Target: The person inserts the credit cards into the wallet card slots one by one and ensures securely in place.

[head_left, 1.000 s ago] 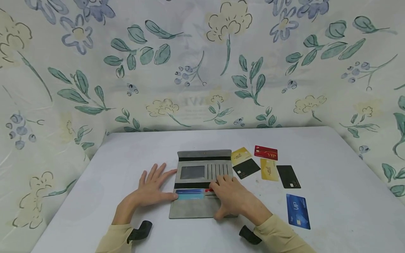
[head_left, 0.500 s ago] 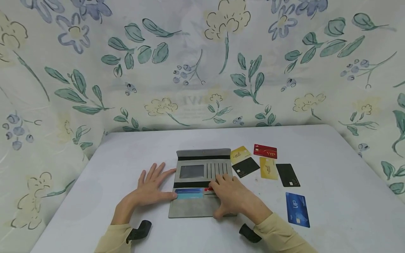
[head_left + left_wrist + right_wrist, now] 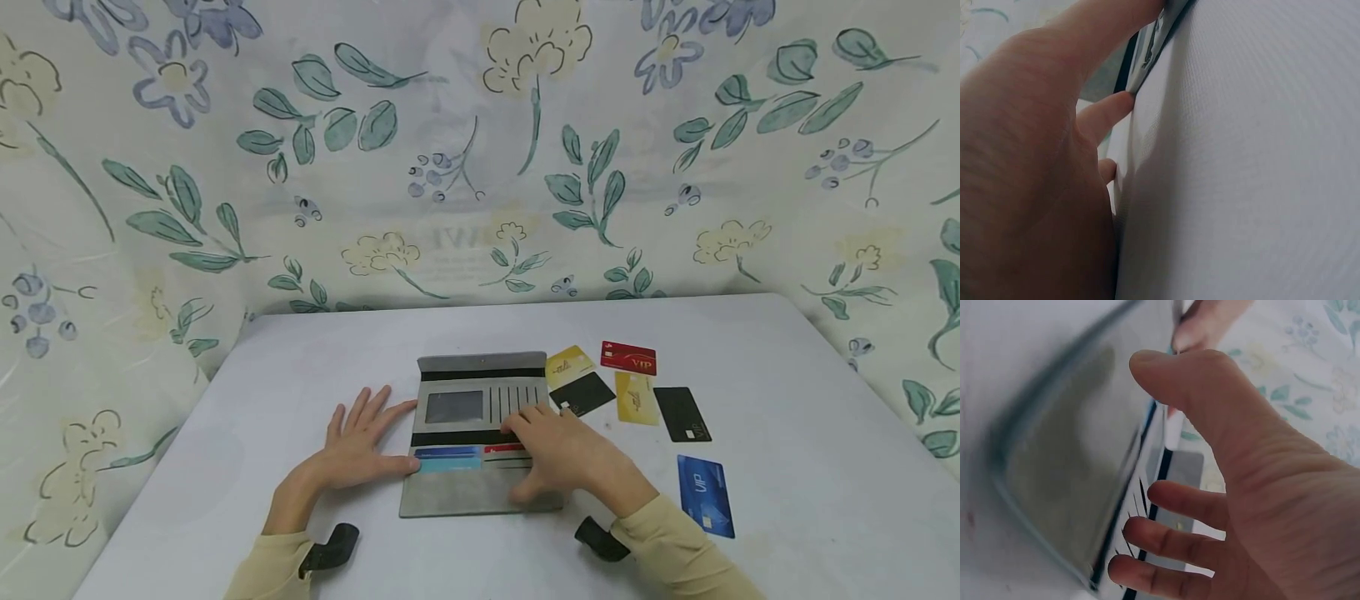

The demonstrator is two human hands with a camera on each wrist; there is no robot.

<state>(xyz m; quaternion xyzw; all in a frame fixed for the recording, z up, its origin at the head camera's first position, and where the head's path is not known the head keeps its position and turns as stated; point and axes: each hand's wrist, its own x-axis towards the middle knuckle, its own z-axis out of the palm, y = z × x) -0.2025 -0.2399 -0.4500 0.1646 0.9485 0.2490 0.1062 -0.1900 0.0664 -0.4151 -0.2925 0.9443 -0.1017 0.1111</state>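
A grey card wallet (image 3: 450, 497) lies unfolded on the white table, with a dark window and slots in its upper half. A dark blue card (image 3: 442, 452) and a light blue card (image 3: 452, 465) sit in its lower left slots. From a slot on the lower right shows the edge of a red card (image 3: 504, 448). My left hand (image 3: 352, 450) rests on the table with fingers spread, thumb and index fingertip at the wallet's left edge. Over the wallet's right side is my right hand (image 3: 573, 454), its fingers (image 3: 1172, 540) and thumb apart with nothing between them.
Right of the wallet lie loose cards: two yellow cards (image 3: 637, 400), two black cards (image 3: 682, 415), a red VIP card (image 3: 628, 357) and a blue VIP card (image 3: 707, 496). One black card overlaps a yellow one. A floral sheet (image 3: 480, 167) hangs behind the table.
My right hand has shifted slightly right and come off the lower slot, uncovering more of the red card's edge. The left hand stays in place.
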